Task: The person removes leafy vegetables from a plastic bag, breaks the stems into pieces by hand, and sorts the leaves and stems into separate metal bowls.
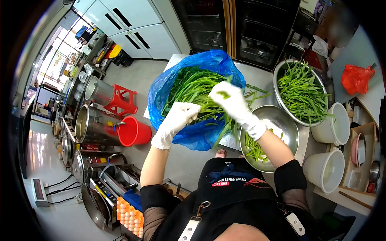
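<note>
Long green leafy stems (195,86) fill an open blue plastic bag (161,90) on a metal table. My left hand (179,119), in a white glove, is closed at the bag's near left side, its fingers pinched on greens. My right hand (228,98), gloved too, is closed over the bag's right part with a bit of green between the fingers. Below my right forearm a steel bowl (287,138) holds short cut green stems (254,148). A larger steel basin (277,86) at the right is heaped with green stems (302,92).
Two white buckets (325,170) stand at the right near a wooden shelf. A red bucket (134,131), a red stool (122,100) and large steel pots (98,125) are at the left. Egg trays (129,217) lie lower left. A red bag (356,78) hangs at the right.
</note>
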The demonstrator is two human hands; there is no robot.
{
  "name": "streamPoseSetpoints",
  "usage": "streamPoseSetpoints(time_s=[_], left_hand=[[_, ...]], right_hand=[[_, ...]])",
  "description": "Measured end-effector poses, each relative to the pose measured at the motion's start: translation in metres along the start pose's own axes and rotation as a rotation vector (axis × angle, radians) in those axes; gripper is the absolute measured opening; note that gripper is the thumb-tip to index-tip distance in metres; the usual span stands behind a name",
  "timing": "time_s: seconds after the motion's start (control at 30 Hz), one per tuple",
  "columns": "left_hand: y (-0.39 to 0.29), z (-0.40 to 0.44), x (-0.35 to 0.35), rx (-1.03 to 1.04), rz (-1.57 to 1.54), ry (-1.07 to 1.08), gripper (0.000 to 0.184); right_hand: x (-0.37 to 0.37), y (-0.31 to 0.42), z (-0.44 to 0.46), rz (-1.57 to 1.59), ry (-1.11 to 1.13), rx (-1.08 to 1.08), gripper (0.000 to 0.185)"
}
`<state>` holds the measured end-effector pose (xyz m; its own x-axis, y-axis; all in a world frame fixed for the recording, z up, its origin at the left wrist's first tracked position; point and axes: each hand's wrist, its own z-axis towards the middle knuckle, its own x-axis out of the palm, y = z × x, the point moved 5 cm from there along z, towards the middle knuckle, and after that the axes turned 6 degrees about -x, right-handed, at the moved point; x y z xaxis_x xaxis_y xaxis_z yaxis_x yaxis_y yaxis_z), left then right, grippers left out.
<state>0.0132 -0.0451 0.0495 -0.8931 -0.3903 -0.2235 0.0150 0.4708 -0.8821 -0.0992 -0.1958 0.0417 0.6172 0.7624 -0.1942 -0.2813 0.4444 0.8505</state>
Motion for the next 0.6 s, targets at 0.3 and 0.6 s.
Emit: streamPoseSetpoints(time_s=[0.3,0.6], left_hand=[[0.0,0.009,0.007,0.041,-0.069,0.115,0.04],[-0.013,0.017,0.036,0.095,0.018,0.166,0.027]], right_hand=[[0.011,0.033,-0.011,-0.732,0.261,-0.578,0.025],[-0.021,0.032,-0.027,-0.753,0.143,-0.57,0.023]])
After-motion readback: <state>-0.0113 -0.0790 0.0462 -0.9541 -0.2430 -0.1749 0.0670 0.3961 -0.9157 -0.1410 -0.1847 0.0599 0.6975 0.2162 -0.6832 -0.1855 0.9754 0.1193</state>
